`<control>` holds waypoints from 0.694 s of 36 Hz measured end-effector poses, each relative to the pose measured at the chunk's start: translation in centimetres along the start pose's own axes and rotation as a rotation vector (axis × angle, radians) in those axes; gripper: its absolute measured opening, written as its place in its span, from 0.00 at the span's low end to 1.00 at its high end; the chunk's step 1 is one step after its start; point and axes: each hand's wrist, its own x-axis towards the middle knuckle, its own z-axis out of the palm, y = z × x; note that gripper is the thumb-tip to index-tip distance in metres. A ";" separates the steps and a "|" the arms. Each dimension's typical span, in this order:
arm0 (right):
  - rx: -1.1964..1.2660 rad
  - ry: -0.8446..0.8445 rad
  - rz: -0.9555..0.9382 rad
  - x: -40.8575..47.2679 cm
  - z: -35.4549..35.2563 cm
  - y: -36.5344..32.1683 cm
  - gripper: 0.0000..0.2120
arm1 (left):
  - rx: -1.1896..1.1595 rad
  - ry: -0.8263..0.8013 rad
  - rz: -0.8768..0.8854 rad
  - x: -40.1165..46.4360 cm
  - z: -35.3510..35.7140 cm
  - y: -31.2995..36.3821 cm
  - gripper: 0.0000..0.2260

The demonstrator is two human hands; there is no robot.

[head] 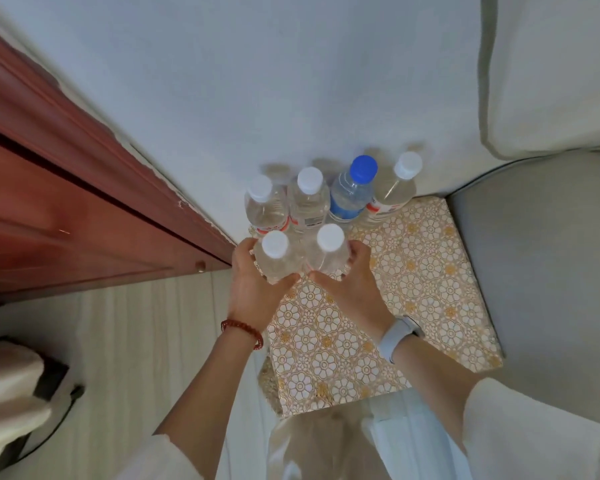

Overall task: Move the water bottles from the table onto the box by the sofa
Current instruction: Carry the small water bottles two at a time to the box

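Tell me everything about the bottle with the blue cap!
The blue-capped bottle is clear plastic with a round blue screw cap and a blue label. It stands upright on the patterned box, in the back row by the white wall, squeezed between two white-capped bottles. No hand touches it.

Each hand's grip, left hand [253, 289] and right hand [352, 284], holds a white-capped bottle on the patterned box [413, 289].

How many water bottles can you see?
6. Four stand in a row by the wall on the patterned box: three white-capped, one blue-capped. The left hand and right hand each hold one. None seems hidden.
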 end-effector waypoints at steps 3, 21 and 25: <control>-0.020 0.001 -0.050 -0.4 -0.6 0.0 0.35 | 0.028 -0.036 0.021 -0.2 -0.8 0.4 0.39; 0.134 0.129 -0.123 0.3 0.9 -0.8 0.32 | -0.041 -0.084 0.136 0.3 -2.1 1.9 0.30; 0.136 0.144 -0.127 0.7 1.4 -0.9 0.31 | -0.052 -0.073 0.137 0.3 -2.3 1.7 0.30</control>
